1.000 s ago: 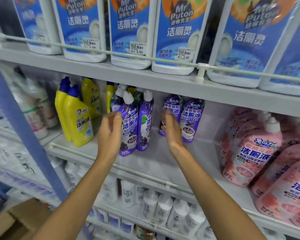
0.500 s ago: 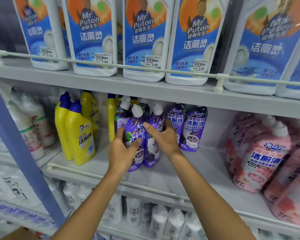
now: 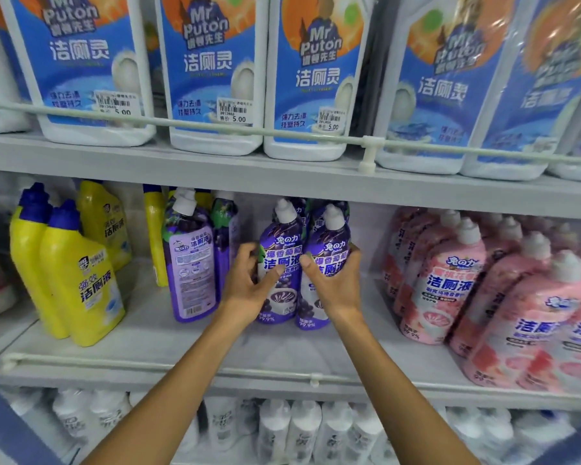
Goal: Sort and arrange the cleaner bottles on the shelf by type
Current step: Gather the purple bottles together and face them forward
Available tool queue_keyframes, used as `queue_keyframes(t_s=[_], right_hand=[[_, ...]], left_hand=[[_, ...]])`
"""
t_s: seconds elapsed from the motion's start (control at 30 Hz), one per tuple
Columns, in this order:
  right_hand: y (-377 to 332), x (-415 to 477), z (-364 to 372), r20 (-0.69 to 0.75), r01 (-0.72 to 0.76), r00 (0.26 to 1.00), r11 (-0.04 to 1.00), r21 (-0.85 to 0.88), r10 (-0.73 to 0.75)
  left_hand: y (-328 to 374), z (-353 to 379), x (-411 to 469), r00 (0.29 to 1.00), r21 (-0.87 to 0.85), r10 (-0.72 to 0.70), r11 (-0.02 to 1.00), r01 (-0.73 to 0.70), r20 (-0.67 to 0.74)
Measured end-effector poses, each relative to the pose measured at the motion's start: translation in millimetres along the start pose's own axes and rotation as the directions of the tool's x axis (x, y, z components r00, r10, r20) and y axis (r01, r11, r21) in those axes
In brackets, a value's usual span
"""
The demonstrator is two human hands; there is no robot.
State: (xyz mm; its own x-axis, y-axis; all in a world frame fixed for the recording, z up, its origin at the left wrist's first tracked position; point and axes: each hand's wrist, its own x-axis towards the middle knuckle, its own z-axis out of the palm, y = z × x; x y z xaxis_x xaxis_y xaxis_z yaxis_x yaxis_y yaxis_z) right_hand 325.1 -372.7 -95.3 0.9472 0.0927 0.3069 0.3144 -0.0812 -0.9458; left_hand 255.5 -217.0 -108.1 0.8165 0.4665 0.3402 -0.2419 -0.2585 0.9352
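Note:
Two purple cleaner bottles with white caps stand side by side at the middle of the grey shelf [image 3: 182, 340]. My left hand [image 3: 249, 286] grips the left purple bottle [image 3: 279, 243] and my right hand [image 3: 332, 280] grips the right purple bottle [image 3: 332, 243]. More purple bottles show behind them. Further left, another purple bottle [image 3: 190, 260] stands with its back label facing me, with more purple ones behind it. Yellow bottles with blue caps [image 3: 71, 273] stand at the left end. Pink bottles [image 3: 450, 283] crowd the right end.
A thin white guard rail [image 3: 182, 364] runs along the shelf's front edge. Large blue-and-white bottles [image 3: 208, 72] fill the shelf above behind another rail. White bottles [image 3: 302, 431] line the shelf below. A blue post [image 3: 10, 427] crosses the lower left corner.
Both hands have moved the two front purple bottles to the right, next to the purple ones further back. A gap has opened beside the back-label purple bottle.

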Motion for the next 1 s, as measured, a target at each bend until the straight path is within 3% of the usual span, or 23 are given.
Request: queue_keyframes(t_s=[0.13,0.3,0.53,1.0], right_hand=[[20.3,2.6,-13.7,0.039,-0.039,0.998,0.998,-0.045,0.04],[28.8,12.5,-19.8,-0.011,-0.01,1.0,0.993,-0.119,0.009],[34.0,37.1,-10.0,-0.139,0.009,0.99,0.99,-0.143,-0.029],[41.6,54.3,-0.9,-0.117,0.047,0.991,0.995,-0.087,-0.057]], left_hand=[[-6.8,12.3,-1.3,0.994,0.127,-0.009,0.992,0.023,-0.105],[-14.9,25.4,5.5,0.989,0.139,-0.043,0.988,0.063,-0.142],[-26.3,31.5,33.8,0.995,0.075,0.017,0.997,-0.009,-0.101],[-47.0,49.6,57.2,0.993,0.1,-0.003,0.995,0.015,-0.121]])
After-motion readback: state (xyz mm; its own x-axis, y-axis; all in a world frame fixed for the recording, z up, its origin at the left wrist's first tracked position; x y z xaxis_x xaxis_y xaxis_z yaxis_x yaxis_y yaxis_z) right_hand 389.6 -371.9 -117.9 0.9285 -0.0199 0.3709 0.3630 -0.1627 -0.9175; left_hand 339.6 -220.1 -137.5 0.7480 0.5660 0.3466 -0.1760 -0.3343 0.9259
